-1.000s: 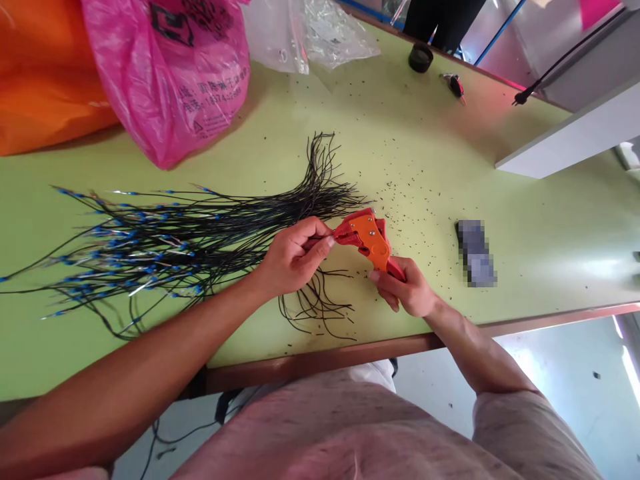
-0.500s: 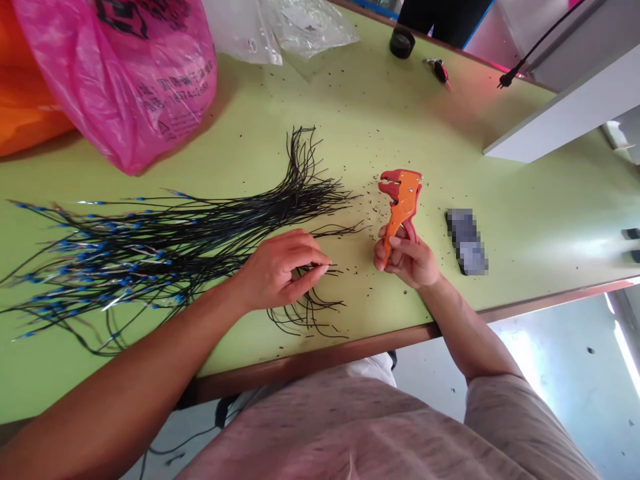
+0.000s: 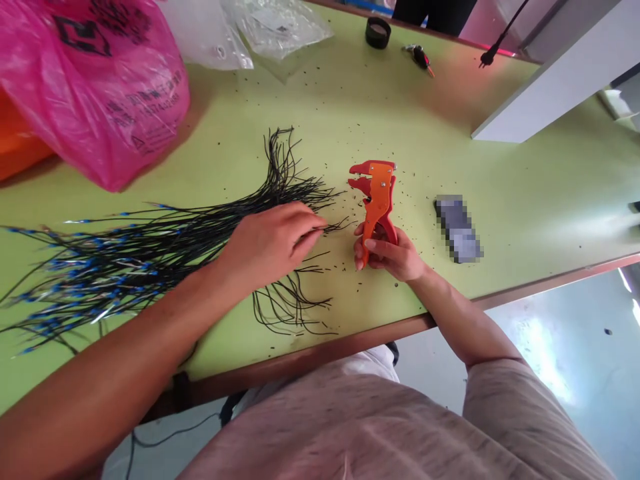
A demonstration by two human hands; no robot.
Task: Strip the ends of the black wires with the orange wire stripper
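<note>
The pale green workbench (image 3: pixel 540 173) was flecked with black wire clippings (image 3: pixel 413 180). Far to the left of the left hand (image 3: pixel 270 243) lay an orange bag (image 3: pixel 15 157) and a pink plastic bag (image 3: pixel 95 100). Just beside that hand fanned a loose bundle of black wires (image 3: pixel 125 263), tipped with blue crimp terminals (image 3: pixel 75 291). The left hand rested over the bundle, its thumb and fingertips drawn together on a few strands (how many, I could not tell). To its right, the right hand (image 3: pixel 387 253) wrapped the handles of an orange-and-red wire stripper (image 3: pixel 379 197), holding it upright. Beyond that hand lay a pixelated object (image 3: pixel 457 230). A hard tug on tangled strands could, I judged, drag the bundle or shake terminals loose. The pink bag carried Chinese characters and digits, too blurred to read; no brand showed on the stripper.
</note>
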